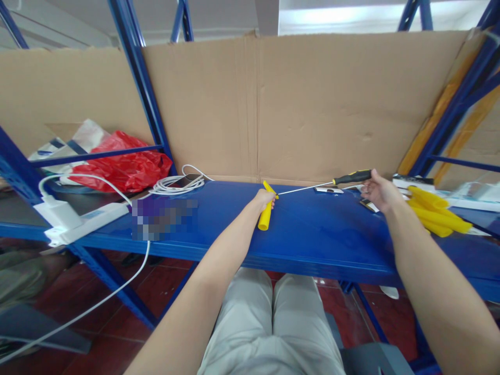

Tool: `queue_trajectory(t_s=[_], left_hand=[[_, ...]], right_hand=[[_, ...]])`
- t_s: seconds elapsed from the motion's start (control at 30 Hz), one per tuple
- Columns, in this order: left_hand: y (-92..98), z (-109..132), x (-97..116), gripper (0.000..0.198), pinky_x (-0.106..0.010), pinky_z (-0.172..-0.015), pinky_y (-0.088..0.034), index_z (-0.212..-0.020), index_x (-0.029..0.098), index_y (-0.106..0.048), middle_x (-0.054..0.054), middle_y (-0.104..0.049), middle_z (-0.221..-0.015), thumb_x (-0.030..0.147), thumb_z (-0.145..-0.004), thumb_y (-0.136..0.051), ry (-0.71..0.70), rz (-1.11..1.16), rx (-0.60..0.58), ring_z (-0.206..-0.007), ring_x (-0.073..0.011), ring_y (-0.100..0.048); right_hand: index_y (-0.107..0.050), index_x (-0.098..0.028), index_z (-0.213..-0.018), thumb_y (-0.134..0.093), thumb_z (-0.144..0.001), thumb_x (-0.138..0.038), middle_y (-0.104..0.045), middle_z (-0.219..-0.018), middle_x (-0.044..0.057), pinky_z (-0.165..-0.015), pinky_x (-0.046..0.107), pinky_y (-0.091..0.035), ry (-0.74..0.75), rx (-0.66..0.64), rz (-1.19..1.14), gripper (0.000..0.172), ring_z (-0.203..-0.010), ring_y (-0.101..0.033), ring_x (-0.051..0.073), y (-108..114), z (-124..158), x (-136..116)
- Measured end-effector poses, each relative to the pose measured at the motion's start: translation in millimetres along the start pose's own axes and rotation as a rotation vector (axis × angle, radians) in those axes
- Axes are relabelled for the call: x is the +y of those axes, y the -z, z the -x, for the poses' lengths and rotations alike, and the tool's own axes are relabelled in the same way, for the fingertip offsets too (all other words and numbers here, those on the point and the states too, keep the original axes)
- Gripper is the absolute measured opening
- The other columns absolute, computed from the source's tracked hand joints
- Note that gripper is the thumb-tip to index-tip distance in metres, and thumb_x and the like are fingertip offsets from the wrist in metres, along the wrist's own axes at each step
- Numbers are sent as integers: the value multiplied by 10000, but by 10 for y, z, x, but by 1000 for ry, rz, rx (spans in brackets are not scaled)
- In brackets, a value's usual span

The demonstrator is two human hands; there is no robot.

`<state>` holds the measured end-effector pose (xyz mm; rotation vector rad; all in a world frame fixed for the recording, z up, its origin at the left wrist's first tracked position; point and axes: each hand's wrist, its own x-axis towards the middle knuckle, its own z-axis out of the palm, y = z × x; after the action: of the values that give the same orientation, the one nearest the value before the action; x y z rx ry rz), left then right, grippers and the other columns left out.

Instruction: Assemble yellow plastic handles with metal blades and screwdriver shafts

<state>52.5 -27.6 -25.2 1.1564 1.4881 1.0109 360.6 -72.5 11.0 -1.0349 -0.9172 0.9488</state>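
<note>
Clamping the left grip [266,200] round the yellow tube [264,219], over the middle of the blue tabletop [320,224]. Pinching the screwdriver [352,177] by its butt end in the right grip [377,192], pointing it left to reach the tube; cannot tell whether inserted or merely touching. Seeing more yellow pieces [437,212] piled to the right.

Coiled cable [163,186] on blue shelf [312,224]

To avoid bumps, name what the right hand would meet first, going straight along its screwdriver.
The screwdriver would likely meet the yellow cylindrical piece in the left hand; whether they touch is unclear.
</note>
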Motion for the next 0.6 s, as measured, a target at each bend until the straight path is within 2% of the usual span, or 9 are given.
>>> queue_trajectory(t_s=[0.1, 0.2, 0.4, 0.47, 0.6], left_hand=[[-2, -7, -4, 156, -215, -497, -394, -755, 121, -579, 66, -423, -452, 1, -851, -552, 1, 0, 0, -405, -71, -407], [-1, -12, -8, 163, -212, -496, -390, -739, 127, -570, 67, -427, -457, 4, -847, -571, 0, 3, -3, -403, -66, -404], [-3, -4, -12, 180, -199, -483, -375, -732, 133, -558, 69, -415, -447, 5, -859, -557, -6, 0, -4, -401, -63, -396], [-4, -1, -12, 181, -200, -483, -375, -725, 135, -557, 68, -415, -449, 7, -852, -567, -5, 4, -4, -402, -63, -399], [-7, 6, -7, 186, -206, -486, -380, -715, 137, -555, 65, -417, -457, 7, -847, -567, -2, 4, -1, -404, -65, -402]], right_hand=[[-499, -191, -684, -502, -961, -339, -511, -579, 6, -444, 213, -407, -75, 72, -16, 314, -474, -463, 108, -26, 15, -14], [-458, -196, -646, -378, -988, -266, -462, -517, 3, -420, 208, -375, -120, 76, -38, 358, -445, -428, 109, -71, 56, -34], [-412, -207, -601, -405, -998, -357, -324, -422, -28, -377, 187, -303, -137, 54, -28, 424, -388, -307, 94, -84, 79, -40], [-429, -201, -611, -377, -1006, -345, -360, -433, -14, -388, 182, -330, -132, 57, -39, 423, -399, -345, 97, -72, 70, -44], [-504, -183, -673, -324, -1004, -213, -517, -545, 31, -452, 192, -421, -113, 49, -63, 379, -479, -493, 113, -68, 68, -52]])
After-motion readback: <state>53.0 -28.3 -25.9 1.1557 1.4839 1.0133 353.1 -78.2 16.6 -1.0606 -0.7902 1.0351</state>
